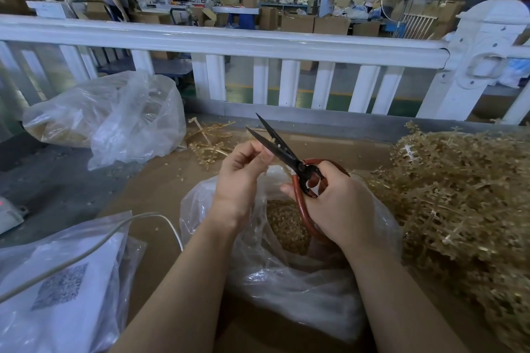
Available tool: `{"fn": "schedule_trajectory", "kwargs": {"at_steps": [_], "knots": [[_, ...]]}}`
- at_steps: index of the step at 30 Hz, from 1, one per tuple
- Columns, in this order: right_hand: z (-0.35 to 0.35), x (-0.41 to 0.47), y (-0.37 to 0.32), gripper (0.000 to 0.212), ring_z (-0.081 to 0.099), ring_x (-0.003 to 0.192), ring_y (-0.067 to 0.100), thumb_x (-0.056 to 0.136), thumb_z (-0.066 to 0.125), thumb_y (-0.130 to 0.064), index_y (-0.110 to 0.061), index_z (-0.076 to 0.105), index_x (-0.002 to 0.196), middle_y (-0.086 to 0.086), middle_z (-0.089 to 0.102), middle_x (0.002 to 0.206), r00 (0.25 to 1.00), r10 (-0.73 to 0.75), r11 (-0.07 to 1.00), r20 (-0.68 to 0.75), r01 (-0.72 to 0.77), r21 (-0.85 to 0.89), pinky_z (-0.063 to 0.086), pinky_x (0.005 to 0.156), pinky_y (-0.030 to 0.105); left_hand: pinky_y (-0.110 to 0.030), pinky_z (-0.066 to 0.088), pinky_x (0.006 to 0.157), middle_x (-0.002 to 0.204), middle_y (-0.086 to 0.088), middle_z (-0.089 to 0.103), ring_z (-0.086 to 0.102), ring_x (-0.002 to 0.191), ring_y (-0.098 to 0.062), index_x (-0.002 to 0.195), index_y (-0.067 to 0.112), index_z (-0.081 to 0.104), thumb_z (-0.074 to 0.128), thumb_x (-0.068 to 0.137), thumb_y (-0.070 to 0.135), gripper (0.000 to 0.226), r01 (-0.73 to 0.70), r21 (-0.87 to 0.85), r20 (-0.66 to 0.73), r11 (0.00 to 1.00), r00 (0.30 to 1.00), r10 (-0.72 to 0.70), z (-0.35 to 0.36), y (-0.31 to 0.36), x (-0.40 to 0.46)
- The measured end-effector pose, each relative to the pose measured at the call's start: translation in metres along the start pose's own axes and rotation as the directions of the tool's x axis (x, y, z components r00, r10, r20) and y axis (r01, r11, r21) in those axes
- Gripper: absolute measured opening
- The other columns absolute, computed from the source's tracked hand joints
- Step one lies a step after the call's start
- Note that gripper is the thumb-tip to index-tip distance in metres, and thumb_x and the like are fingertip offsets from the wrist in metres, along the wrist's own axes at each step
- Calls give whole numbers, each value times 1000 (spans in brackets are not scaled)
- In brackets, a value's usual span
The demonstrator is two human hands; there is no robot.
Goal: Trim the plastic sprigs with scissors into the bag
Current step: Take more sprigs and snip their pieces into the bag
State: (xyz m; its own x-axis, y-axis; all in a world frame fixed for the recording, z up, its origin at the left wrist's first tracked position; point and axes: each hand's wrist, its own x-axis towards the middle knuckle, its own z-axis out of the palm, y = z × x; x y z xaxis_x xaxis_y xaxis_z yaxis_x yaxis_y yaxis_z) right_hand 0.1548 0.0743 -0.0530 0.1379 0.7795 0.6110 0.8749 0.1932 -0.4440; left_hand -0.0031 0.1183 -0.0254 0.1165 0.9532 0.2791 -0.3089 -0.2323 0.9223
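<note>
My right hand [335,203] grips the red handles of black-bladed scissors [279,146], whose blades stand slightly apart and point up and away. My left hand [243,172] is curled beside the blades, thumb against fingers; whatever it pinches is too small to make out. Both hands hover over an open clear plastic bag [281,272] holding tan trimmed pieces [286,226]. A big heap of tan plastic sprigs [459,198] lies to the right.
A few loose sprigs [209,140] lie behind the hands. A second clear bag [114,120] sits at the back left, a bagged white sheet with a cable [63,275] at the front left. A white fence [229,46] borders the table's far side.
</note>
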Motion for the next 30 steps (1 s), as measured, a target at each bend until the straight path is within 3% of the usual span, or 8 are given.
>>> {"fn": "schedule_trajectory", "kwargs": {"at_steps": [3, 7, 10, 12, 15, 20, 25, 30], "knots": [[0, 0, 0, 57, 49, 60, -11, 76, 48, -83, -29, 64, 87, -22, 59, 71, 1000, 1, 1000, -8, -1, 2, 30, 56, 3, -40, 49, 91, 97, -21, 59, 57, 92, -28, 101, -10, 58, 54, 90, -6, 12, -39, -1, -11, 999, 999, 39, 1, 2, 0], [1, 1, 1, 59, 50, 60, -11, 77, 47, -84, -28, 63, 85, -21, 60, 69, 1000, -9, 1000, -14, 9, 5, 31, 55, 4, -45, 42, 87, 97, -20, 58, 50, 90, -29, 97, -5, 61, 53, 95, 2, 11, -64, -7, -34, 998, 997, 64, 0, 2, 0], [1, 1, 2, 56, 49, 57, -11, 78, 50, -82, -29, 63, 84, -20, 60, 67, 1000, -17, 1000, -24, 17, -6, 31, 53, 4, -50, 40, 81, 91, -28, 53, 45, 84, -31, 97, -11, 59, 52, 97, 6, 18, -93, 31, -74, 995, 993, 95, -1, 1, 1], [1, 0, 2, 52, 47, 55, -12, 79, 55, -80, -28, 62, 81, -21, 56, 64, 999, -24, 1000, -31, 24, -17, 29, 51, 4, -56, 44, 87, 91, -31, 56, 51, 86, -30, 96, -12, 60, 53, 97, 6, 20, -106, 60, -84, 993, 990, 111, 0, 0, 1], [2, 0, 1, 51, 44, 54, -14, 79, 58, -78, -27, 63, 81, -23, 53, 64, 998, -32, 999, -45, 31, -15, 28, 49, 3, -44, 47, 87, 87, -13, 60, 54, 82, -17, 93, -6, 65, 55, 97, 8, 18, -114, 113, -118, 987, 985, 127, 1, -1, 1], [3, 1, 2, 55, 44, 57, -12, 79, 52, -82, -30, 64, 90, -25, 53, 71, 999, -16, 1000, -38, 15, -11, 28, 53, 3, -48, 49, 96, 104, -23, 65, 61, 97, -32, 95, -4, 68, 59, 96, 11, 17, -90, 186, -157, 978, 980, 120, 2, -7, 2], [4, 1, 5, 55, 53, 61, -3, 80, 56, -78, -26, 66, 93, -17, 66, 76, 999, -18, 999, -35, 17, -33, 31, 57, 2, -41, 51, 95, 104, -20, 67, 62, 101, -31, 93, 1, 71, 59, 95, 13, 17, -62, 172, -155, 983, 984, 89, 5, -9, 2], [4, 0, 2, 58, 46, 56, -10, 80, 48, -80, -25, 64, 89, -19, 59, 71, 999, -4, 1000, -55, 3, -14, 29, 56, 2, -43, 50, 98, 106, -18, 69, 63, 105, -31, 97, 1, 73, 60, 95, 15, 19, -31, 118, -166, 993, 985, 50, 8, -11, 1]]}}
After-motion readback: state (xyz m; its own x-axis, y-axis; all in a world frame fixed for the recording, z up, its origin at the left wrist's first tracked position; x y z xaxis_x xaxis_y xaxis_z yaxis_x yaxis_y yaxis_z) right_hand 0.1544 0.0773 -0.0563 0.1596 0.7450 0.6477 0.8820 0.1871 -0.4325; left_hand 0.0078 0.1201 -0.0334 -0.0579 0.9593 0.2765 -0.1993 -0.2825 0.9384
